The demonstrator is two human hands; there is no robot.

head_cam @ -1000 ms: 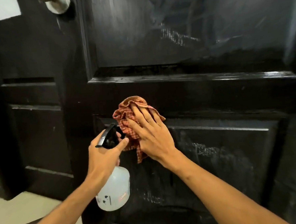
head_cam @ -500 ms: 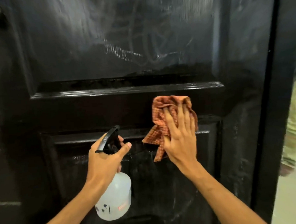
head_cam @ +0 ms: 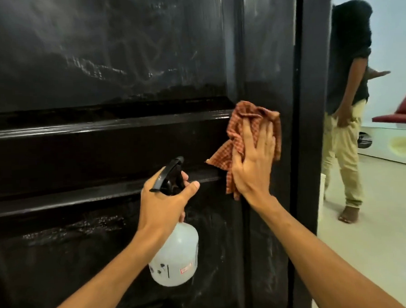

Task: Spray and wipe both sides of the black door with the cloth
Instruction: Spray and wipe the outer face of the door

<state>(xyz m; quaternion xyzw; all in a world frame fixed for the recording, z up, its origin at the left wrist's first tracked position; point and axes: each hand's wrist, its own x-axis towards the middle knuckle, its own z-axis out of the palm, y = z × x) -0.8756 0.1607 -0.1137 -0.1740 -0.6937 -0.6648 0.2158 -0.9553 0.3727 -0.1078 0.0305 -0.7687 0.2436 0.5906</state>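
Black panelled door [head_cam: 103, 147] has been wiped rightward to its edge by the orange checked cloth [head_cam: 241, 133] under flat right-hand fingers [head_cam: 264, 136], white spray bottle [head_cam: 176, 256] gripped left.

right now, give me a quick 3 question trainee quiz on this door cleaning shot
1. True or false: the left hand grips the spray bottle by its black trigger head.
2. The right hand presses the checked orange cloth against which part of the black door?
A. the upper panel
B. the vertical strip by the door's right edge
C. the bottom of the lower panel
3. Fill in: beyond the door's edge, a person stands on the pale ____.

Key: 1 true; 2 B; 3 floor.
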